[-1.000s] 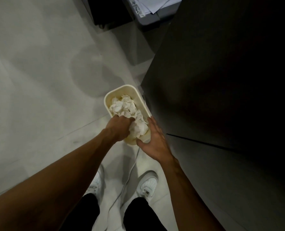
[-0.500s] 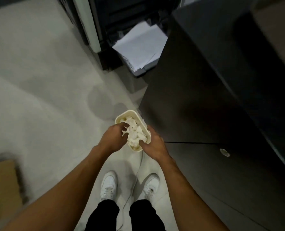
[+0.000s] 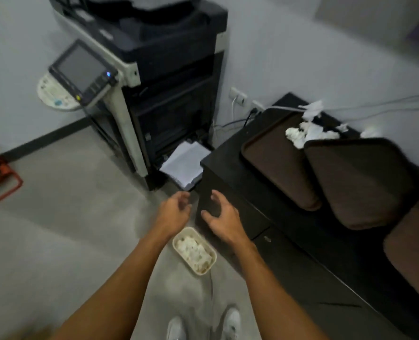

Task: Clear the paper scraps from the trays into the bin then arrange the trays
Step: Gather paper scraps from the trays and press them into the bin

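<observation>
Cream bin (image 3: 201, 273) on floor, right by black cabinet (image 3: 277, 241), heaped with white paper scraps (image 3: 192, 249). Left hand (image 3: 174, 212) and right hand (image 3: 222, 217) up above bin, both holding nothing, fingers loose and a bit bent. Brown trays on cabinet top: near tray (image 3: 277, 160) mostly bare, next tray (image 3: 358, 182) lapping over it, third tray (image 3: 412, 253) at edge of view. More scraps (image 3: 304, 133) piled at far end, by wall. Job part done, I think: last scraps to bin, then trays to line up.
</observation>
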`<move>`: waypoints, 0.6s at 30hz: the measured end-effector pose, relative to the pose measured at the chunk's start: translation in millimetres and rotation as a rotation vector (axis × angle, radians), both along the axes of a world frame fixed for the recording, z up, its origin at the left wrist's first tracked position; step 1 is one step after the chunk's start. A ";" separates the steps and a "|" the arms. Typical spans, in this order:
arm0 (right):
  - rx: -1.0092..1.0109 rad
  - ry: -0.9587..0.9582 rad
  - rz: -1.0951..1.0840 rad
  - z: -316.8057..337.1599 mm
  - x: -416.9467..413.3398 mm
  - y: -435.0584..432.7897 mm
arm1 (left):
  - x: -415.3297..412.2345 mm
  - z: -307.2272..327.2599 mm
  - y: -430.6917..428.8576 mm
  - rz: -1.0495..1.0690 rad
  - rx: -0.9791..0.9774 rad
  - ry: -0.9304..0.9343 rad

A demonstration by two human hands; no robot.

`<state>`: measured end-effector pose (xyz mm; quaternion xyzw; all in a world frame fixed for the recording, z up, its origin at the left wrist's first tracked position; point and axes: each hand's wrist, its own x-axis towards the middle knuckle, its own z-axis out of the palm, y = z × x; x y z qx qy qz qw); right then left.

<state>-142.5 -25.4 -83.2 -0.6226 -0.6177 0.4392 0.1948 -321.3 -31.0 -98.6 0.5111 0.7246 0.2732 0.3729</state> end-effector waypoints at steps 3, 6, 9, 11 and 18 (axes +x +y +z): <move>0.078 0.050 -0.072 46.4 15.5 1.4 | 15.1 53.3 8.9 -0.031 0.110 -0.023; 0.166 0.082 -0.131 85.6 40.5 9.3 | 34.2 97.9 20.2 -0.075 0.213 -0.072; 0.263 0.100 -0.200 128.6 72.3 17.0 | 60.5 139.1 36.5 -0.158 0.301 -0.074; 0.313 0.097 -0.249 150.6 94.2 21.9 | 79.7 161.3 46.0 -0.218 0.335 -0.071; 0.408 0.108 -0.361 194.5 157.5 36.5 | 138.9 203.4 82.5 -0.301 0.389 -0.083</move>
